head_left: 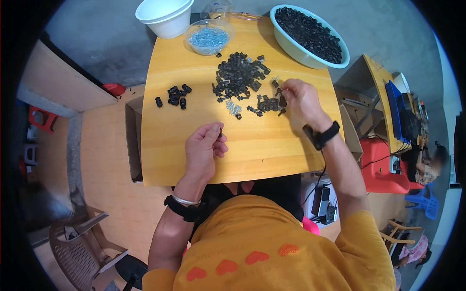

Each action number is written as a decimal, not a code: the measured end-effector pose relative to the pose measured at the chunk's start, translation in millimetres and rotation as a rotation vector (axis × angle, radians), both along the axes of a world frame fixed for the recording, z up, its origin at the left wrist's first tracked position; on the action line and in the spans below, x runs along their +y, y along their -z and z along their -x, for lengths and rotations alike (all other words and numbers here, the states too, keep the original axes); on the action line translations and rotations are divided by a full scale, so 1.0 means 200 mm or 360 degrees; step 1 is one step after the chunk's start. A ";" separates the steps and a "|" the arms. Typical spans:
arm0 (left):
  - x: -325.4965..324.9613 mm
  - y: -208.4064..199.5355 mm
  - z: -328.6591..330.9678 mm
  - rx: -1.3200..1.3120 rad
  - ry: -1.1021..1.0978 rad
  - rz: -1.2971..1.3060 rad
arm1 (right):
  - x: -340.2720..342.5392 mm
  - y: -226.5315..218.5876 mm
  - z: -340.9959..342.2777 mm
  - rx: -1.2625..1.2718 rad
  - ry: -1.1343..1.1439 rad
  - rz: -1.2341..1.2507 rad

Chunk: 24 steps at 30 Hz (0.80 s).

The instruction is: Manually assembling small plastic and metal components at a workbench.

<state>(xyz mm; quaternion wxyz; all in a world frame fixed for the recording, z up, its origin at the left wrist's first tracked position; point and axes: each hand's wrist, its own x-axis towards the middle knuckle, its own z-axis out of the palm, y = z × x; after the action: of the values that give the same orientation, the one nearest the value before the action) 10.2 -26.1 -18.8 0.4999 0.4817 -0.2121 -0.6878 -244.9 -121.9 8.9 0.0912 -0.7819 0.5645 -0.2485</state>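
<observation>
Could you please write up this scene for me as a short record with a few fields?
Surface: yellow wooden table
Left hand: pinches a small black part above the table
Right hand: fingers at the edge of the black parts pile
Finished group: few black pieces set apart on the left
Containers: basin of black parts, clear bowl of metal springs, white bowl

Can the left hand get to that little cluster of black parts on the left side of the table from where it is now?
Probably yes. The left hand rests on the wooden table, pinching a small black piece, and only bare tabletop lies between it and the small cluster of black parts. It would likely have to drop or keep that piece.
</observation>
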 end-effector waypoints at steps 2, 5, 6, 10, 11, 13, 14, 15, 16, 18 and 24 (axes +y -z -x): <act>-0.02 -0.01 0.00 -0.0022 0.0062 -0.0025 | -0.13 0.03 0.08 0.0059 -0.0070 0.0023; -0.03 -0.03 0.02 -0.0018 0.0123 -0.0029 | -0.30 0.10 0.17 0.0048 -0.0176 -0.0176; -0.03 -0.03 0.02 -0.0022 0.0129 -0.0033 | -0.39 0.20 0.24 -0.0298 -0.0220 -0.0385; -0.03 -0.01 0.00 0.0025 0.0132 -0.0065 | -0.35 0.07 0.12 0.0124 -0.0324 -0.0374; -0.04 -0.01 0.00 0.0042 0.0119 -0.0064 | -0.36 0.07 0.12 0.0121 -0.0321 -0.0377; -0.03 0.00 0.00 0.0099 0.0121 -0.0027 | -0.36 0.07 0.13 0.0107 -0.0372 -0.0324; -0.03 0.01 0.00 0.0157 0.0117 0.0019 | -0.36 0.08 0.13 0.0104 -0.0369 -0.0328; -0.03 0.01 0.01 0.0155 0.0123 0.0019 | -0.38 0.09 0.14 0.0089 -0.0354 -0.0345; -0.03 0.01 0.01 0.0162 0.0125 0.0032 | -0.38 0.10 0.14 0.0073 -0.0341 -0.0360; -0.02 0.00 0.01 0.0164 0.0121 0.0052 | -0.38 0.10 0.14 0.0076 -0.0323 -0.0386; 0.00 -0.07 0.02 0.0137 0.0137 -0.0035 | -0.20 -0.05 0.06 -0.0566 -0.0232 -0.0784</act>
<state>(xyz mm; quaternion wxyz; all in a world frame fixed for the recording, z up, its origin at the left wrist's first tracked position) 6.4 -25.3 -5.3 0.4733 0.4474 -0.2034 -0.7311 -256.1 -161.9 19.7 0.3930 -0.7188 0.5253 -0.2299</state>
